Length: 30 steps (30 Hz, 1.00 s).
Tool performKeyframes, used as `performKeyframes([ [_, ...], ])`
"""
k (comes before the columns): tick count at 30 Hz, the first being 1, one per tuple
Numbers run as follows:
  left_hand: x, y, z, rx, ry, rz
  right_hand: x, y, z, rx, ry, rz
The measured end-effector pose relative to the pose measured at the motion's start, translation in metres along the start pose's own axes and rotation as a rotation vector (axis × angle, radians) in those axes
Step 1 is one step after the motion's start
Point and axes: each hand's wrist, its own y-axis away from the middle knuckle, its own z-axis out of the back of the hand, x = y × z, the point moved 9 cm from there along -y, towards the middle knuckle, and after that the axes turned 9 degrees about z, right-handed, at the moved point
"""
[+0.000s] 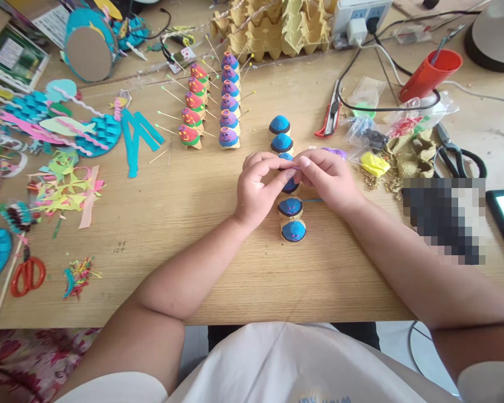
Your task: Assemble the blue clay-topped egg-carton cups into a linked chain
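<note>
My left hand and my right hand meet over a row of blue-topped egg-carton cups. Fingertips of both are closed in a pinch on a small bit of purple modelling clay, mostly hidden by the fingers. Beneath them, the middle cups of the row are partly covered. The nearest blue cup has a dark rim and small pink marks like a face. A larger lump of purple clay lies just behind my right hand. A thin blue stick pokes out beside the row.
Red-and-green cups and purple cups with pins stand in rows further back. A utility knife, yellow clay, black scissors and a red cup lie rightward. Paper crafts and orange-handled scissors are leftward.
</note>
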Motion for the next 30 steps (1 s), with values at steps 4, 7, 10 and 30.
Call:
performKeyframes([
  [4,0.003,-0.001,0.002,-0.017,0.037,0.012,-0.005,0.001,-0.001,-0.011,-0.102,-0.048],
  [7,0.005,-0.001,0.001,-0.017,0.039,0.023,-0.008,0.001,-0.002,-0.014,-0.153,-0.078],
  [10,0.005,0.000,0.001,-0.009,0.032,0.024,-0.011,0.001,-0.002,-0.030,-0.185,-0.094],
  [30,0.001,0.002,0.002,-0.025,-0.048,-0.020,-0.014,0.001,0.000,-0.058,-0.175,-0.089],
])
